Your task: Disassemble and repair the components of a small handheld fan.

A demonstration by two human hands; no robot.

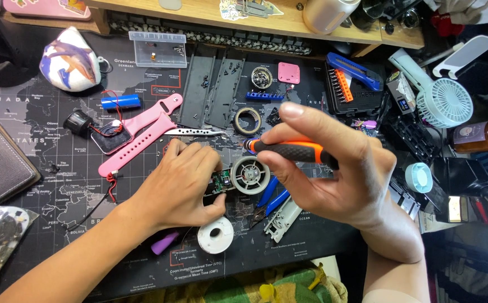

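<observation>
— Holding the small motor assembly (243,177) steady, is that what the left hand (181,182) is doing?

— Yes. Its grip is closed on the green circuit board end, pressing the grey round housing down on the tabletop (42,168), just above the white solder spool (216,235).

— And the right hand (333,174)?

— Closed around an orange-and-black screwdriver (291,150), held nearly level, tip pointing left over the housing. The tip looks just above the part, not yet seated, though I can't tell for sure.

— So which step?

— I'd judge it's the lining-up before working a screw on the housing. Next calls for tilting the driver down, finding the screw head, and keeping the left hand firm so the part doesn't turn.

— Anything close by?

— Blue-handled pliers (271,196) just under the right hand, and a pink watch strap (143,132) to the left.
</observation>
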